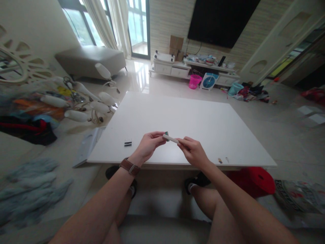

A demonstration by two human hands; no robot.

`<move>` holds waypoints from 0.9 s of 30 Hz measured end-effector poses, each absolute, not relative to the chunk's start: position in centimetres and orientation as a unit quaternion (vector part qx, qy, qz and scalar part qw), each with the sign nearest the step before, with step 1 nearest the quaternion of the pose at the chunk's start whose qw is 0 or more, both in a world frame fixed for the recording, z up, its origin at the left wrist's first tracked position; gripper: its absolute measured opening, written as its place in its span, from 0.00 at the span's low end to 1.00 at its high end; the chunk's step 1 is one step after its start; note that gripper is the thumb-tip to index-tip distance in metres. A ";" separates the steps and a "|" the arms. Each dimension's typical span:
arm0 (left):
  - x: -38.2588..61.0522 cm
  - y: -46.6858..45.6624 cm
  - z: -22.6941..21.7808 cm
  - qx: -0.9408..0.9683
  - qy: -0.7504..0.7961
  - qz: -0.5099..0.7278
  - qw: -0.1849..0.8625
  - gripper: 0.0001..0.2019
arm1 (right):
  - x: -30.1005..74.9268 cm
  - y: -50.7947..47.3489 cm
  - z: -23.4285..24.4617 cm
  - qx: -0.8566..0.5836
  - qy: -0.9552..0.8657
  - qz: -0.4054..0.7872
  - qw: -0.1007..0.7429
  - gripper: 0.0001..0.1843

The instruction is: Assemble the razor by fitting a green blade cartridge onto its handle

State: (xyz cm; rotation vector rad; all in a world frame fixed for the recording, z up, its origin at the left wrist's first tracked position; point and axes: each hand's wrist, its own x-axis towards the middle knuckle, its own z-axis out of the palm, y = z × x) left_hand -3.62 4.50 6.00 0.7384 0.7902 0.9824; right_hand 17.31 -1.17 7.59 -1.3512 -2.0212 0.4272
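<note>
Over the near edge of the white table (190,117), my two hands meet at small items. My left hand (148,145), with a brown watch strap at the wrist, pinches a small dark green piece (167,133). A slim whitish stick (172,139) is gripped by my right hand (191,149), its far end lying across the green piece. The exact kind of either item is too small to tell. Left of my left hand, two short black strips (128,144) lie on the table. To the right lie a tiny tan-and-black piece (220,160) and a small pale piece (227,159).
A lamp with several white shades (77,116) stands beyond the table's left side. A red roll (260,181) sits below the near right corner. Farther off are a pink basket (195,82), a blue-and-white fan (209,81) and a grey bench (91,59).
</note>
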 end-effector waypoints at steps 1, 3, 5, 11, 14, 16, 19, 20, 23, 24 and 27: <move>-3.6 4.5 6.0 0.340 0.359 0.448 0.744 0.15 | 17.4 -1.2 7.6 -0.517 -0.770 0.159 0.339 0.15; -3.6 4.5 6.1 0.344 0.357 0.448 0.744 0.15 | 17.5 -1.1 7.6 -0.525 -0.757 0.150 0.359 0.15; -3.5 4.4 6.2 0.343 0.357 0.450 0.743 0.15 | 17.6 -1.1 7.6 -0.529 -0.752 0.149 0.364 0.15; -3.6 4.4 6.5 0.335 0.355 0.456 0.744 0.15 | 17.4 -1.1 7.5 -0.522 -0.767 0.145 0.345 0.15; -3.7 4.3 6.6 0.336 0.355 0.456 0.743 0.15 | 17.4 -1.2 7.5 -0.530 -0.757 0.142 0.354 0.15; -3.7 4.3 6.5 0.333 0.356 0.458 0.743 0.15 | 17.3 -1.2 7.6 -0.522 -0.764 0.155 0.346 0.15; -3.6 4.4 6.4 0.332 0.358 0.459 0.742 0.15 | 17.4 -1.2 7.7 -0.519 -0.762 0.158 0.355 0.15; -3.6 4.4 6.4 0.333 0.359 0.459 0.741 0.15 | 17.5 -1.2 7.7 -0.523 -0.755 0.154 0.364 0.15; -3.6 4.4 6.4 0.331 0.358 0.458 0.743 0.15 | 17.5 -1.2 7.7 -0.532 -0.744 0.148 0.376 0.15; -3.6 4.3 6.5 0.328 0.357 0.458 0.745 0.15 | 17.5 -1.2 7.7 -0.528 -0.750 0.155 0.368 0.15; -3.5 4.3 6.5 0.320 0.353 0.459 0.750 0.16 | 17.3 -1.3 7.7 -0.509 -0.768 0.176 0.348 0.15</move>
